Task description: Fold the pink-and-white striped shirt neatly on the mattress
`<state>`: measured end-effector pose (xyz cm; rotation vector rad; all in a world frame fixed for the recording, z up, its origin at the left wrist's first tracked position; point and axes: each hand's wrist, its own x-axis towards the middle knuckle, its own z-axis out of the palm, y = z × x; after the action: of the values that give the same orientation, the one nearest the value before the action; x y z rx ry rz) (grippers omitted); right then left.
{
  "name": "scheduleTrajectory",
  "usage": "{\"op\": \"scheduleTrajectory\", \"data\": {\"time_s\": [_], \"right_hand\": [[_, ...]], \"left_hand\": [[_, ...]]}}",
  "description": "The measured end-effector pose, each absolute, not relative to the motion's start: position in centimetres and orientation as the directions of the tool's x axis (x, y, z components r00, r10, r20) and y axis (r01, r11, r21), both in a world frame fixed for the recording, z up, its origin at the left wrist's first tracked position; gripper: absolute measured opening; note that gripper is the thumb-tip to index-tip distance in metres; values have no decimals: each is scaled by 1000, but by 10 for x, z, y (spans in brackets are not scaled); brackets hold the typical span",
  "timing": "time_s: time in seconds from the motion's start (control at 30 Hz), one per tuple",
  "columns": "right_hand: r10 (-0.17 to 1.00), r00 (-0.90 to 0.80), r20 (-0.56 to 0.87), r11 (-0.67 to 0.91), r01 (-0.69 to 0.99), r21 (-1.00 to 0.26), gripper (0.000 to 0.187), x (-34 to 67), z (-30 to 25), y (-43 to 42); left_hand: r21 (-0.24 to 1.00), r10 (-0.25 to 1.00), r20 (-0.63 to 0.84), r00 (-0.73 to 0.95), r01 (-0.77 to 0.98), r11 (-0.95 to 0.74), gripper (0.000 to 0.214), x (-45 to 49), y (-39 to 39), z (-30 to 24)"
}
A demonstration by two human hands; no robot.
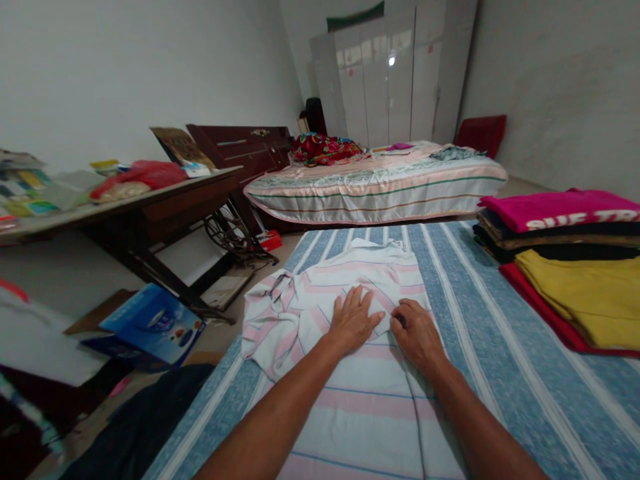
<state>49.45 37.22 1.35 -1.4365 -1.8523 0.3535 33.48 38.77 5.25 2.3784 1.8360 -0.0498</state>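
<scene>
Two bare hands work on a pink-and-white striped garment (370,387), centre to lower centre of the frame.
The left hand (353,320) lies flat, fingers slightly spread; the right hand (416,330) curls narrowly, whether pinching cloth I cannot tell. This looks like smoothing; the next move seemingly calls for straightening the bunched cloth, centre left.

Dim, cool light leaves deep shadow beneath the side table (195,185), while the glossy wardrobe (373,93) glares white in one spot beyond the striped sheet (530,393)'s far edge. Detail softens and stretches toward the table's left end.
</scene>
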Motion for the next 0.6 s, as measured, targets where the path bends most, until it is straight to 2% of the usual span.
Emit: {"op": "scheduleTrajectory", "data": {"time_s": [0.1,0.2,0.33,0.5,0.6], "right_hand": [[915,-83,394,330,715,-616,16,494,14,372],[912,-74,404,331,716,-615,16,493,13,372],[913,-71,402,328,715,-618,16,493,13,372],[916,-70,396,324,711,-624,15,493,13,373],[918,-79,389,326,710,-625,16,493,15,372]], "left_hand": [[49,964,-113,240,971,-235,65,332,384,52],[5,983,-97,154,988,-155,65,336,381,57],[-60,997,-10,73,995,-74,60,350,380,62],[0,974,27,224,975,-224,50,352,386,63],[-9,992,15,124,992,-124,50,349,387,65]]}}
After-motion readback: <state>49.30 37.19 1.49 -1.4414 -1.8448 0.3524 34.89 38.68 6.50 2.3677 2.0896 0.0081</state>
